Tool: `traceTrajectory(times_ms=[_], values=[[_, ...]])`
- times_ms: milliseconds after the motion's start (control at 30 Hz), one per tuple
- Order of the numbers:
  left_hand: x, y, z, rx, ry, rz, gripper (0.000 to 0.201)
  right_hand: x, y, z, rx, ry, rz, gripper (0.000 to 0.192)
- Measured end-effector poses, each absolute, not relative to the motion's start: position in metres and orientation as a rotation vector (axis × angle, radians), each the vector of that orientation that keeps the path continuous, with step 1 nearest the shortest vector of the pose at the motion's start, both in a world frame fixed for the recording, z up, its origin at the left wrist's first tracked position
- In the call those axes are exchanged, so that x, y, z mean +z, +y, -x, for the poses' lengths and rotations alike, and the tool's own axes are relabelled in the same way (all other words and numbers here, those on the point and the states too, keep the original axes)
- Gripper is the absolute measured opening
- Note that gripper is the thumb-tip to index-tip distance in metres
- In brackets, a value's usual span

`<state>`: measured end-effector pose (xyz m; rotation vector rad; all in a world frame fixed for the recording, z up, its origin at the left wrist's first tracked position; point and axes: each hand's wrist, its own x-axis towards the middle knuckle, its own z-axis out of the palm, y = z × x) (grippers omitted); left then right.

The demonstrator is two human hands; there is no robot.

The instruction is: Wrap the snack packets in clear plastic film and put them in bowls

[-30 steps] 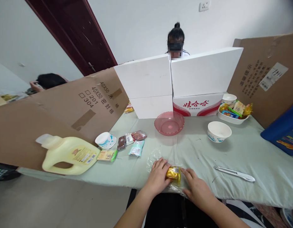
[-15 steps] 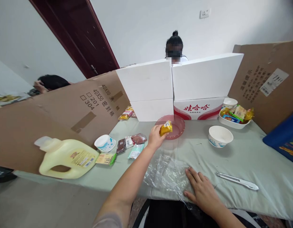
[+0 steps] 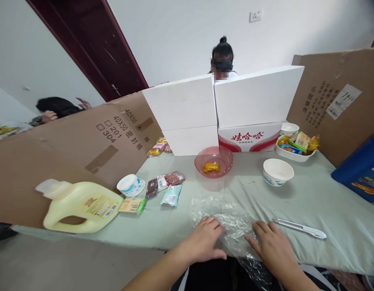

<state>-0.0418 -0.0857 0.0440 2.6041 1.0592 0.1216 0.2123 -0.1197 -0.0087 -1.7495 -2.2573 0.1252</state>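
My left hand [image 3: 206, 238] rests at the table's front edge, fingers spread over the near left part of a crumpled clear plastic bag [image 3: 232, 222]. On the bag's right side lies my right hand [image 3: 273, 242], also open, its thumb touching the plastic. Part of the bag hangs over the edge towards my lap. Beyond it a pink see-through bowl [image 3: 199, 163] stands against the boxes, holding a yellow-wrapped snack [image 3: 211, 166]. Just right of my right hand is a white-handled tool, apparently tongs [image 3: 300, 228], lying flat.
Left are a yellow detergent jug [image 3: 83, 204], a tipped paper bowl [image 3: 130, 185] and several small snack packets [image 3: 171, 196]. Right stand a white paper bowl [image 3: 278, 171], a filled snack dish [image 3: 296, 155] and a blue bottle [image 3: 359, 169]. White boxes [image 3: 187, 109] and cardboard wall the table; people sit beyond.
My left hand has let go of the yellow-wrapped snack, which now lies in the pink bowl. That hand has come back to the plastic bag. The view has shifted slightly.
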Motion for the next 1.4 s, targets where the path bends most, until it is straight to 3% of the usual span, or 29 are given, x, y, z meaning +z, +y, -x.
traceTrajectory(times_ms=[67, 133, 233, 333, 500, 600, 700, 833, 867, 967, 1067, 1200, 1333, 1400], values=[[0.038, -0.096, 0.053, 0.034, 1.155, -2.605, 0.049, 0.004, -0.124, -0.215, 0.135, -2.229, 1.769, 0.031], [0.033, -0.101, 0.055, -0.02, 1.193, -2.632, 0.025, 0.018, -0.128, -0.204, 0.211, -2.228, 1.669, 0.03], [0.028, -0.108, 0.042, 0.043, 1.129, -2.683, 0.007, 0.025, -0.126, -0.17, 0.44, -2.31, 1.327, 0.038], [0.026, -0.115, 0.031, 0.146, 1.077, -2.684, 0.008, 0.011, -0.107, -0.151, 0.551, -2.41, 1.149, 0.046], [0.028, -0.124, 0.048, 0.124, 1.138, -2.586, 0.011, -0.025, -0.061, -0.2, 0.234, -2.29, 1.699, 0.048], [0.03, -0.126, 0.059, 0.123, 1.168, -2.584, 0.013, -0.019, -0.065, -0.231, 0.113, -2.147, 1.792, 0.044], [0.032, -0.125, 0.056, 0.075, 1.174, -2.613, 0.013, 0.01, -0.098, -0.232, 0.345, -2.263, 1.433, 0.046], [0.034, -0.119, 0.049, -0.004, 1.111, -2.647, 0.012, 0.038, -0.142, -0.216, 0.84, -2.463, 0.985, 0.066], [0.034, -0.117, 0.049, -0.01, 1.109, -2.639, 0.014, 0.038, -0.147, -0.215, 0.87, -2.472, 0.996, 0.062], [0.037, -0.111, 0.056, -0.024, 1.121, -2.555, 0.019, 0.026, -0.148, -0.222, 0.818, -2.452, 1.133, 0.024], [0.046, -0.107, 0.067, -0.087, 1.131, -2.432, 0.024, 0.014, -0.139, -0.237, 0.795, -2.363, 1.237, 0.033], [0.059, -0.104, 0.075, -0.242, 1.06, -2.189, 0.026, 0.016, -0.129, -0.25, 0.746, -2.298, 1.352, 0.026], [0.064, -0.091, 0.073, -0.323, 1.026, -1.994, 0.024, 0.017, -0.13, -0.248, 0.814, -2.237, 1.24, 0.043], [0.063, -0.079, 0.07, -0.289, 1.057, -2.031, 0.02, 0.011, -0.132, -0.245, 0.845, -2.113, 1.252, 0.038]])
